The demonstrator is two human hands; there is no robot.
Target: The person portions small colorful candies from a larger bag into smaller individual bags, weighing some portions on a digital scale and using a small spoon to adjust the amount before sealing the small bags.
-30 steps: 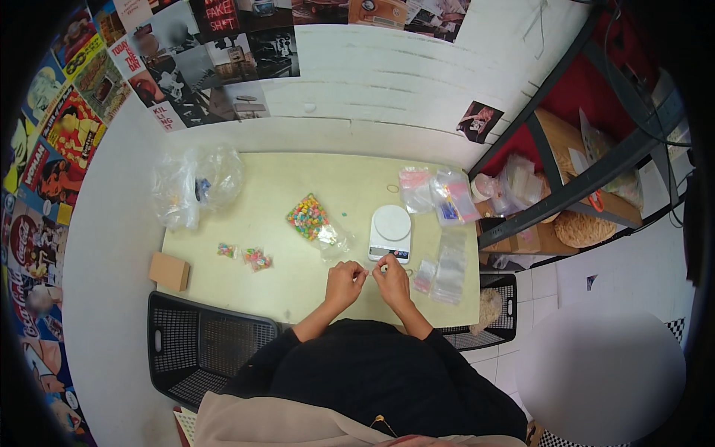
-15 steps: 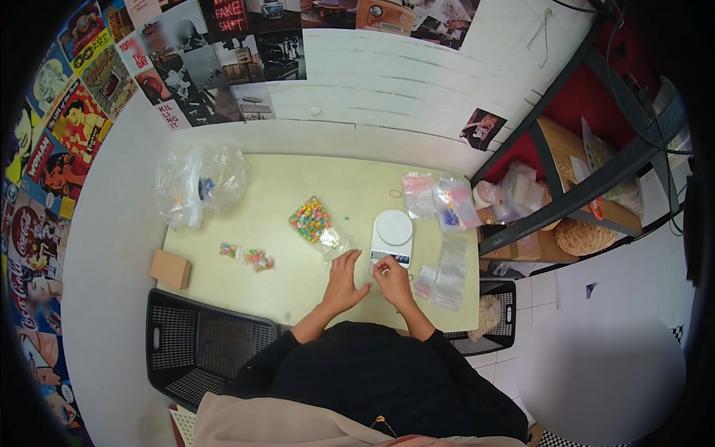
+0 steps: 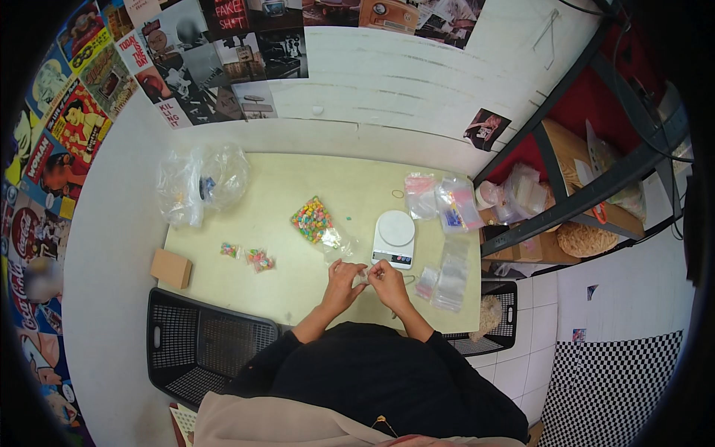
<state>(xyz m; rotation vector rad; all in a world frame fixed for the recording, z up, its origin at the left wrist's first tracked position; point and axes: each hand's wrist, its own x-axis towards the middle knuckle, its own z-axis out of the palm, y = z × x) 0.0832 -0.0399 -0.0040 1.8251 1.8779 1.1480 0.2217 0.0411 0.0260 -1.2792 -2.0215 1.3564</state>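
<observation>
Close to the near table edge, my left hand (image 3: 343, 287) and my right hand (image 3: 389, 286) meet with their fingertips pinched. Between them is a small clear plastic bag (image 3: 363, 276), mostly hidden by the fingers. A white kitchen scale (image 3: 394, 238) stands just beyond my right hand, its round plate bare. Farther off, past my left hand, lies a clear bag of colourful small pieces (image 3: 313, 220), its loose end toward me. Two small filled bags lie to the left, one a smaller packet (image 3: 229, 250) and one a larger packet (image 3: 260, 259).
Flat clear bags (image 3: 450, 276) lie right of the scale, with more bag packs (image 3: 456, 205) behind. A crumpled clear bag (image 3: 201, 186) and a brown box (image 3: 171, 269) sit at the left. Black baskets (image 3: 212, 343) flank the table (image 3: 298, 298); a shelf (image 3: 551, 205) stands right.
My left hand has closed from spread fingers and come to the right hand. The right hand has drawn slightly back from the scale, and both now hold the small plastic bag.
</observation>
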